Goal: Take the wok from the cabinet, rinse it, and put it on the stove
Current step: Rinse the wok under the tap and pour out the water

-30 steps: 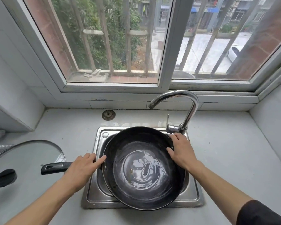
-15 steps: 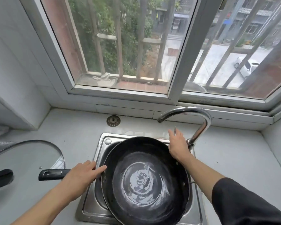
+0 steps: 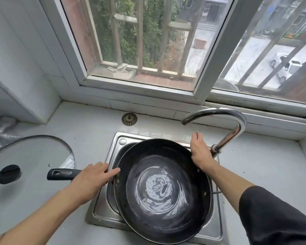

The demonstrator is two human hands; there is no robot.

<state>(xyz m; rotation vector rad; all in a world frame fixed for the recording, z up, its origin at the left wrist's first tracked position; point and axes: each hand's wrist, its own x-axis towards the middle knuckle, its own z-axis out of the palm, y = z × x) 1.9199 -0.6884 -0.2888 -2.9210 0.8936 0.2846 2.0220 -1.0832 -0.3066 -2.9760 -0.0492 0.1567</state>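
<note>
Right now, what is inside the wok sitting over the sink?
A shallow pool of water lies in the bottom of the wok, mirroring the window. Nothing else is in it. The wok covers most of the sink basin, so the drain is hidden.

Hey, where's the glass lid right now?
In the head view, the glass lid lies flat on the countertop at the left, left of the sink and just beyond the wok handle's end.
</note>
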